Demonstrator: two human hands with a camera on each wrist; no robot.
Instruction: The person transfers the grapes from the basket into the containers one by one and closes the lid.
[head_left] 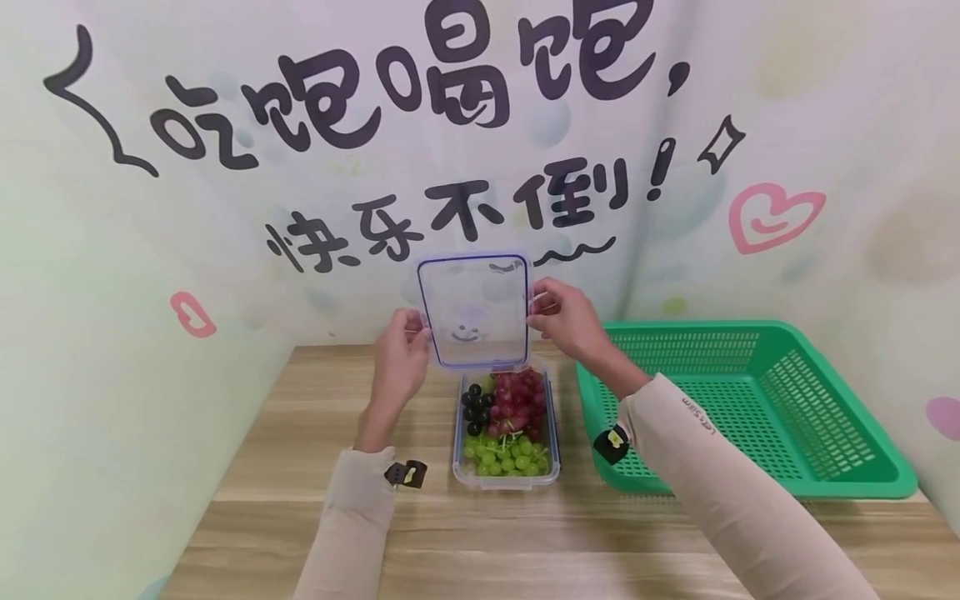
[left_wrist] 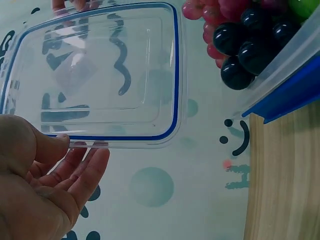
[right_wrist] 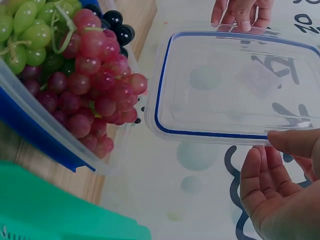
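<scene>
Between both hands a clear lid (head_left: pixel 474 312) with a blue seal is held raised and tilted, above the far end of a food container. My left hand (head_left: pixel 400 354) pinches its left edge, thumb (left_wrist: pixel 52 146) on the near face and fingers behind. The right hand (head_left: pixel 566 321) pinches the opposite edge the same way, as the right wrist view shows. Below sits the clear container (head_left: pixel 506 482), filled with green grapes (head_left: pixel 508 456) at the near end, red grapes (head_left: pixel 517 400) at the far right and black grapes (head_left: pixel 477 408) at the left.
A green plastic basket (head_left: pixel 847 487) stands right of the container, under the right forearm. Wood-grain tabletop (head_left: pixel 300 500) stretches around them. Behind rises a pale wall covering (head_left: pixel 360 292) with black lettering, close to the lid.
</scene>
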